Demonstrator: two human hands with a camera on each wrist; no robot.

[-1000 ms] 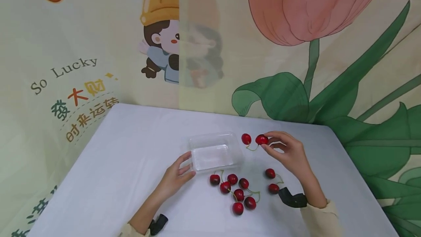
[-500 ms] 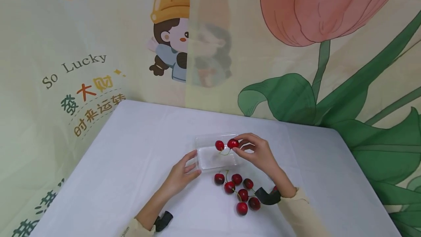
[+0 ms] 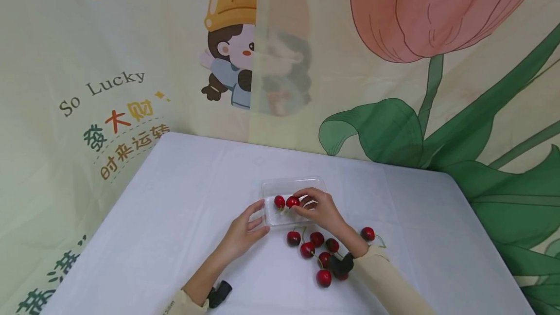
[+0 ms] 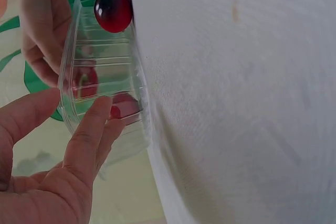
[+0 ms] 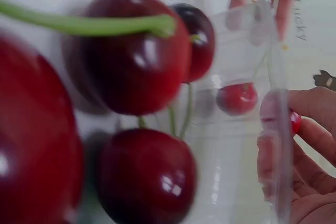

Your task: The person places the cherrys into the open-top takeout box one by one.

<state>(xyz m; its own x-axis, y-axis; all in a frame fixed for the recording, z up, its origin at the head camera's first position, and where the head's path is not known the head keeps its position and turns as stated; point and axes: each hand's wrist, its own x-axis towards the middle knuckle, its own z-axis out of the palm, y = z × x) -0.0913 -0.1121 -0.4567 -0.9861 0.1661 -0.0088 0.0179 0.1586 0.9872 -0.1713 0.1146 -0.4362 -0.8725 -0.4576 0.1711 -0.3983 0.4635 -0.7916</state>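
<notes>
A clear plastic box (image 3: 270, 188) stands on the white-covered table. My left hand (image 3: 242, 232) rests its outstretched fingertips against the box's left end; the left wrist view shows those fingers (image 4: 89, 140) on the outer wall. Over the box, my right hand (image 3: 321, 210) pinches a red cherry (image 3: 292, 201) between thumb and fingers. A second cherry (image 3: 279, 202) on a joined stem is left of it, low inside the box in the right wrist view. Just in front of the box lie several dark red cherries (image 3: 307, 250) with green stems, partly behind the right wrist's black strap.
Another cherry (image 3: 367, 234) with a stem lies right of the right forearm. The white tabletop (image 3: 197, 183) reaches back to a printed cloth backdrop (image 3: 175, 38). Black wrist mounts (image 3: 219, 294) sit at both wrists.
My right hand has carried the cherry pair leftward from beside the box and lowered it into the box. The left hand stays at the box's end. The head view has shifted slightly.
</notes>
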